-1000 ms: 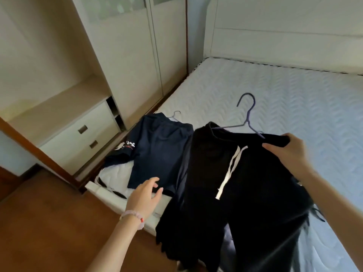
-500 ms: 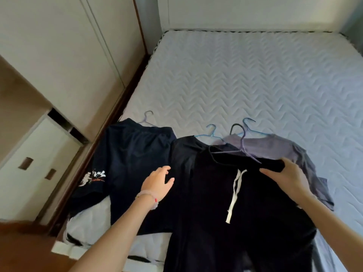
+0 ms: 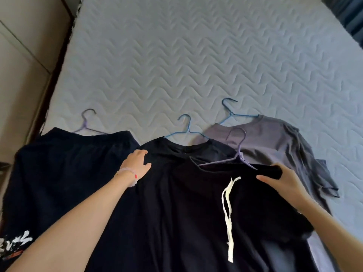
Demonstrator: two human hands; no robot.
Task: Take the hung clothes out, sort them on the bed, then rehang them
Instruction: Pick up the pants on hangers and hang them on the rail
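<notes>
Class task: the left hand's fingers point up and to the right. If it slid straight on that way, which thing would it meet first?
Probably the black shirt's collar, then its blue hanger; the left hand already hovers over that shirt.

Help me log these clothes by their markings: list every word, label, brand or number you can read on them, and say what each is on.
No text here can be read.
White brush-style print with a small red mark under it, low on the navy garment at the left edge: too blurred and cut off by the frame to read.
Black drawstring garment, black top, grey T-shirt, hangers, mattress: no lettering or labels visible.
</notes>
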